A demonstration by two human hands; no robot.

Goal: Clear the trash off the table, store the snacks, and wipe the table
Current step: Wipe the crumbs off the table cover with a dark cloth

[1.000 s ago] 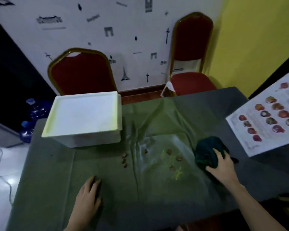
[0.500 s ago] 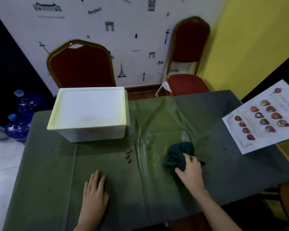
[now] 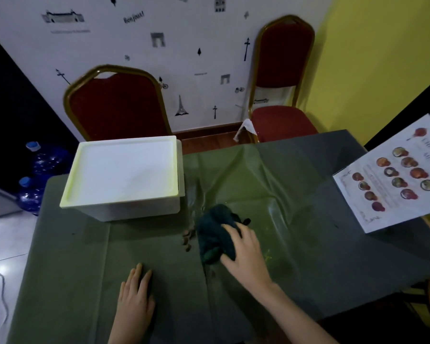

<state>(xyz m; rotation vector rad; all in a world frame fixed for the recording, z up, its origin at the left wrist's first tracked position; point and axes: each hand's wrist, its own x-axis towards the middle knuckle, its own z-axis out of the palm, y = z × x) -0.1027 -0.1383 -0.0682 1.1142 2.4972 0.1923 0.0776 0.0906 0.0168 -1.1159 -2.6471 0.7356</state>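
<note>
Grips the dark cloth with the right hand, pressing it on the table near the middle (brown crumbs just beside its left edge). Rests the left hand flat, fingers straight, near the front edge.

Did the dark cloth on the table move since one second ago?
Yes. The dark cloth, under the right hand, slid left: away from the menu sheet, toward the white box, now beside the brown crumbs.
</note>
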